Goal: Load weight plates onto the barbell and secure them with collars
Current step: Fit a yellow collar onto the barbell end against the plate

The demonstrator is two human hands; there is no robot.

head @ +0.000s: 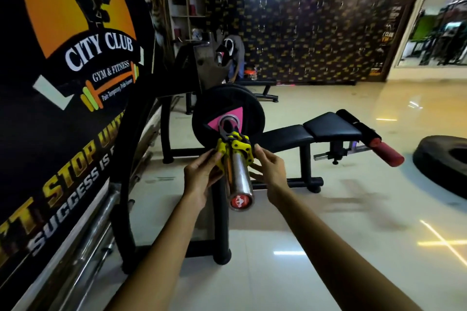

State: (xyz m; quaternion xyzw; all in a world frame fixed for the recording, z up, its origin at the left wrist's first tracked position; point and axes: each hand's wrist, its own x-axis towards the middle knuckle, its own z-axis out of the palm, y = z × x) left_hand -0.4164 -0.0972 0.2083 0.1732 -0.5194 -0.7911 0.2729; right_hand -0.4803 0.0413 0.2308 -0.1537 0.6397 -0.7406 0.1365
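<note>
The chrome barbell sleeve [237, 177] points toward me and ends in a red cap. A black weight plate [242, 106] with a pink triangle sits further up the sleeve. A yellow and black collar [235, 148] wraps the sleeve a short way in front of the plate, its black lever raised. My left hand [202, 174] grips the collar's left side. My right hand [267, 171] holds its right side with the fingertips.
A black bench [310, 131] with red-tipped foam rollers stands to the right. A large tyre [444, 161] lies on the tiled floor at far right. The gym banner wall [63, 83] and steel rails run close on my left. A person stands far back by a machine.
</note>
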